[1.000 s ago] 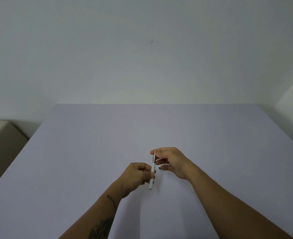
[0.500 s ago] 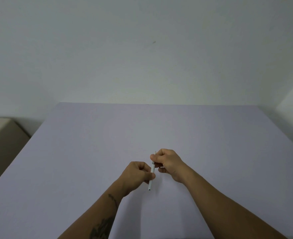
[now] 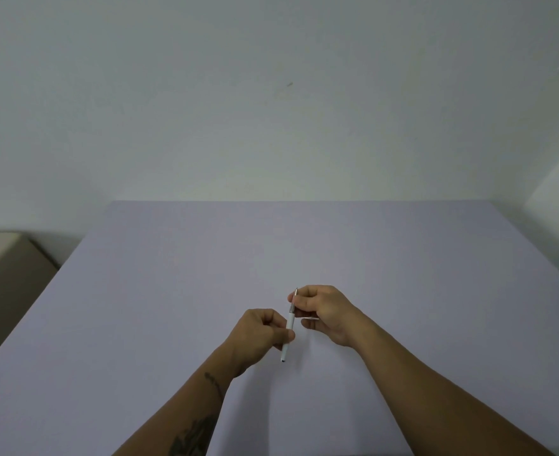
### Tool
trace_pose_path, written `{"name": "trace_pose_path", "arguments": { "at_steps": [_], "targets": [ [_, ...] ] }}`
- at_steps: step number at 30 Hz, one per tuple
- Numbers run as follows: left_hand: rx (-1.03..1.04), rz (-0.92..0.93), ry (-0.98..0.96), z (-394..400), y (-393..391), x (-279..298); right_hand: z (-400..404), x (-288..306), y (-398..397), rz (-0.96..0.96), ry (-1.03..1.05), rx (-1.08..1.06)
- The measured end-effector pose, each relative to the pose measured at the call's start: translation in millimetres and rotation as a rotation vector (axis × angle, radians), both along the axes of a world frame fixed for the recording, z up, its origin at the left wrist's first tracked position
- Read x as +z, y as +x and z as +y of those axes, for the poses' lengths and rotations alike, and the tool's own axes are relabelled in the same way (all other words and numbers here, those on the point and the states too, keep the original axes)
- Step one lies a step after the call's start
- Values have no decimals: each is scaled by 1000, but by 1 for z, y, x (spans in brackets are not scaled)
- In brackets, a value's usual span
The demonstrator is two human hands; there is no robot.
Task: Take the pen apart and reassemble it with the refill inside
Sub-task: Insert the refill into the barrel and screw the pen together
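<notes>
A slim white pen [image 3: 289, 327] with a silvery tip section stands nearly upright above the table, its tip end pointing away from me. My left hand [image 3: 261, 334] is closed around the white barrel near its lower half. My right hand [image 3: 322, 309] pinches the silvery tip section between thumb and fingers. The barrel's rear end sticks out below my left hand. Whether the tip section is loose from the barrel is too small to tell. No refill shows outside the pen.
The pale lilac table [image 3: 172, 291] spreads wide on all sides of my hands, its far edge against a white wall. A beige box-like piece [image 3: 1, 268] stands off the table's left side.
My right hand has closed tighter on the pen's tip end and shifted slightly. The left hand and the barrel have stayed almost where they were.
</notes>
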State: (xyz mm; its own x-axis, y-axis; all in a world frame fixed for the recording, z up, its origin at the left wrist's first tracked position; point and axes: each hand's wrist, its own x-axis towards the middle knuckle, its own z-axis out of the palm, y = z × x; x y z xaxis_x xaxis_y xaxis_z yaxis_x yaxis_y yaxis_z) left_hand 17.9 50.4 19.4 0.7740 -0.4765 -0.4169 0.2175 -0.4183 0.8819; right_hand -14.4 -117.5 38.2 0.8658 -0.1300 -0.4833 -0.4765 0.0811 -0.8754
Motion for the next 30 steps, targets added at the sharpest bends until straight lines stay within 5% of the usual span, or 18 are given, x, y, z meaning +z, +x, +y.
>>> {"name": "trace_pose_path", "arguments": {
  "at_steps": [8, 14, 30],
  "targets": [
    [22, -68, -17, -6, -3, 1, 4, 0, 3, -28, -91, -23],
    [27, -68, -8, -5, 2, 2, -7, 5, 1, -19, 86, 8],
    [79, -136, 36, -5, 3, -5, 3, 3, 5, -66, -209, -24]
  ]
}}
